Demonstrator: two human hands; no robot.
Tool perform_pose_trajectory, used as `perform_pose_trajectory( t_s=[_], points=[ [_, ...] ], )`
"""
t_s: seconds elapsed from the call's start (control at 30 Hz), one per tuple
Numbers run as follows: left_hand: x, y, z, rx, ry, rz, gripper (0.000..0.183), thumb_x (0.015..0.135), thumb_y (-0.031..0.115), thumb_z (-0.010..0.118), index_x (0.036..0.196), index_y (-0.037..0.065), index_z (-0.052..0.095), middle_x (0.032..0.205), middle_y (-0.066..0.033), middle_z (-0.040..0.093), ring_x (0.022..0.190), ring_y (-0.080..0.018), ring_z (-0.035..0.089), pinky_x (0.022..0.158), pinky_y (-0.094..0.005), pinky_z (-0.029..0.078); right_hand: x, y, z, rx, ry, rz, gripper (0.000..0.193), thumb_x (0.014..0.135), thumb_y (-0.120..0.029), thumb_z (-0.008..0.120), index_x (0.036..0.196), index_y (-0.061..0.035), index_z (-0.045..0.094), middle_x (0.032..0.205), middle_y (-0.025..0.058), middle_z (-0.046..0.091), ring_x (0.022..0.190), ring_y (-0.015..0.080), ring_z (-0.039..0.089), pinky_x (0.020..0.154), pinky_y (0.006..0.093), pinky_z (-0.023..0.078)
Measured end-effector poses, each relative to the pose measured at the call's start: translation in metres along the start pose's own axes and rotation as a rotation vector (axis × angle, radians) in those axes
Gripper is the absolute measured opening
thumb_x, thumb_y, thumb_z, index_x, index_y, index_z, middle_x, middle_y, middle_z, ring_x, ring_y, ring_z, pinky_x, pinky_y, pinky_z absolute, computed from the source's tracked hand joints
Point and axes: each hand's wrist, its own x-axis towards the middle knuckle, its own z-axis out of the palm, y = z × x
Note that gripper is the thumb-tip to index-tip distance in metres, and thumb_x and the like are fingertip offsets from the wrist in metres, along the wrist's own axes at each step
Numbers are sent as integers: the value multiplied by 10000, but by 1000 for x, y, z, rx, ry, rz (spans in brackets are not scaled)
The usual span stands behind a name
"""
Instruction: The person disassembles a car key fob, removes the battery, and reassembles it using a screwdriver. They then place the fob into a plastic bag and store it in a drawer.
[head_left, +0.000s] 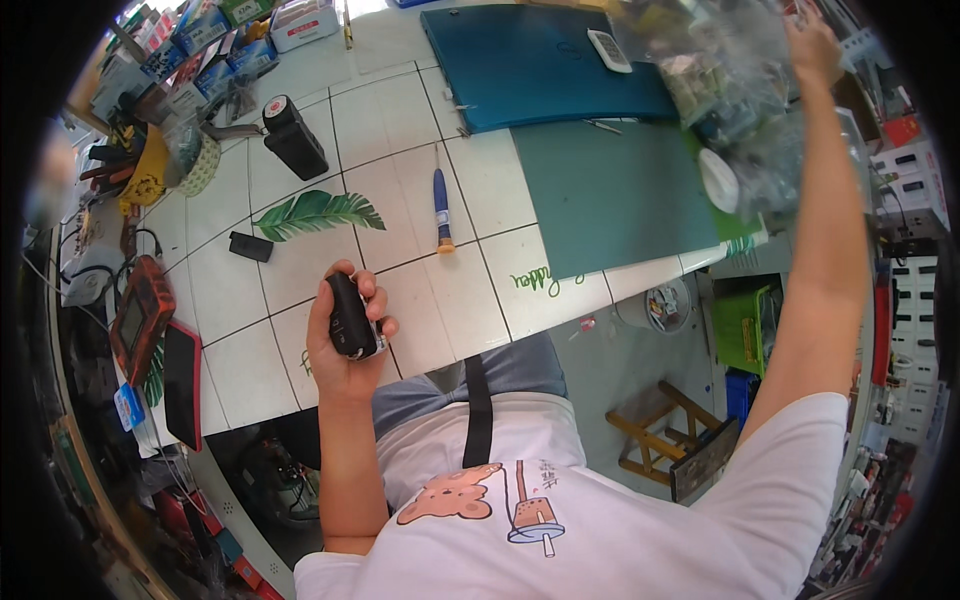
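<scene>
A black car key fob (pixel 347 315) with buttons on its face lies in my left hand (pixel 350 335), the fingers curled round it above the table's near edge. To the far right my right arm is stretched out. My right hand (pixel 813 50) is at the upper rim of the picture, beside clear plastic bags (pixel 735 70) of small things; its fingertips are too unclear to read. A small black plastic piece (pixel 251 246) rests on the table beyond my left hand. Right of that is a screwdriver (pixel 442 207) with a blue and orange handle.
A black block-shaped device (pixel 294 138) stands at the back left. A teal laptop (pixel 545 70) with a white remote (pixel 609 51) on it lies behind a grey-green mat (pixel 610 195). At left are a red-edged phone (pixel 182 385) and an orange-black device (pixel 142 318). A wooden stool (pixel 660 435) is below right.
</scene>
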Motion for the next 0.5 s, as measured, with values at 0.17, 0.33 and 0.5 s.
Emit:
perform_pose_trajectory(
  t_s=[0.17, 0.33, 0.5],
  points=[
    [-5, 5, -7, -32, 2, 27, 293, 929, 277, 460, 1119, 54, 459, 906, -80, 458, 769, -177, 475, 620, -344, 501, -105, -108, -31, 648, -439, -400, 242, 844, -247, 589, 1009, -72, 611, 848, 84, 629, 770, 242, 597, 684, 341, 454],
    [4, 18, -11, -645, -29, -128, 382, 892, 255, 513, 1184, 12, 469, 1033, -64, 588, 1095, -227, 523, 977, -401, 404, -210, -163, -68, 701, -770, -319, 281, 855, -199, 569, 1121, -109, 567, 1073, 83, 602, 917, 225, 612, 762, 321, 475],
    [2, 24, 3, -592, -81, 19, 218, 910, 231, 474, 946, 22, 523, 1202, -103, 561, 1157, -236, 497, 1067, -437, 286, -232, -172, -68, 634, -780, -169, 262, 880, -174, 543, 1134, -113, 530, 992, 90, 617, 887, 224, 614, 724, 311, 472]
  ],
)
